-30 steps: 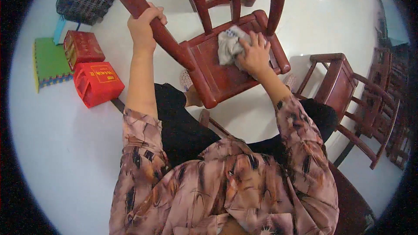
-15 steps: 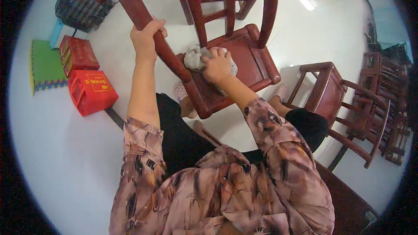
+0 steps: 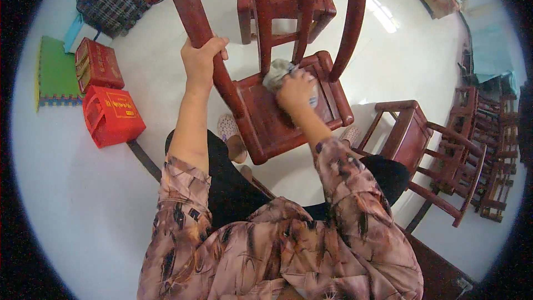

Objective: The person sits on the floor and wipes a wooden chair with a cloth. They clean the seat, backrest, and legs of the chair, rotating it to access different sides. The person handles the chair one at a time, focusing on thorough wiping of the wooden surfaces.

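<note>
A reddish-brown wooden chair (image 3: pixel 272 136) stands in front of me, its seat facing up and its back posts rising toward the far side. My left hand (image 3: pixel 201 62) is wrapped round the thick left back post of this chair. On the seat my right hand (image 3: pixel 297 93) presses a crumpled, pale grey cloth (image 3: pixel 276 73), which bunches out beyond the fingers beside the back slats. Part of the cloth is hidden under the palm.
Another wooden chair (image 3: pixel 327 8) stands just beyond. At right a chair (image 3: pixel 404 133) lies close to my knee, with several more stacked behind it. On the left are a red bag (image 3: pixel 114 116), a red box (image 3: pixel 99 65), a green foam mat (image 3: pixel 55 72) and a dark checked bag (image 3: pixel 111 3).
My right hand has slid the cloth across the seat, to the right and slightly nearer. The left hand keeps its hold on the post. The whole view has shifted a little.
</note>
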### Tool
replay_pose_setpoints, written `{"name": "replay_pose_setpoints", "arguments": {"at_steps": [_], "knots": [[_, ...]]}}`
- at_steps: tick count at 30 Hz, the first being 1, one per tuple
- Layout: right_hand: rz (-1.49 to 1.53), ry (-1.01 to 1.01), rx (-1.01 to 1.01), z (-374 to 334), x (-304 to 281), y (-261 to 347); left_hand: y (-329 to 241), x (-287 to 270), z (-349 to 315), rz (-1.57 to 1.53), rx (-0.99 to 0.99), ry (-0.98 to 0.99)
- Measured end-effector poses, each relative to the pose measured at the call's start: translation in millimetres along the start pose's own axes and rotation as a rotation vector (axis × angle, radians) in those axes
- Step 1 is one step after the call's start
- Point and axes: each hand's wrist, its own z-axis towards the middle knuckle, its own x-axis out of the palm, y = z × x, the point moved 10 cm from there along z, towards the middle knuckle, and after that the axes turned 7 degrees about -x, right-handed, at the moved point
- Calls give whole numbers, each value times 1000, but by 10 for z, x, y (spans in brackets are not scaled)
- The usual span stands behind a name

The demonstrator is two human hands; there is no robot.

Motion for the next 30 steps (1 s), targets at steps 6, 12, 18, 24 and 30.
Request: {"name": "replay_pose_setpoints", "arguments": {"at_steps": [6,12,18,24,30], "knots": [[91,42,-341,-247,62,846,8,-13,22,0,15,-9],[195,-122,-511,-954,71,633,6,-52,70,-9,38,-1],[206,-61,-617,-1693,-138,519,6,-86,24,17,11,-51],[198,-78,-438,-1097,70,683,37,-97,23,34,8,-56],[166,-101,-340,-281,15,875,23,-80,44,9,60,-20]]}}
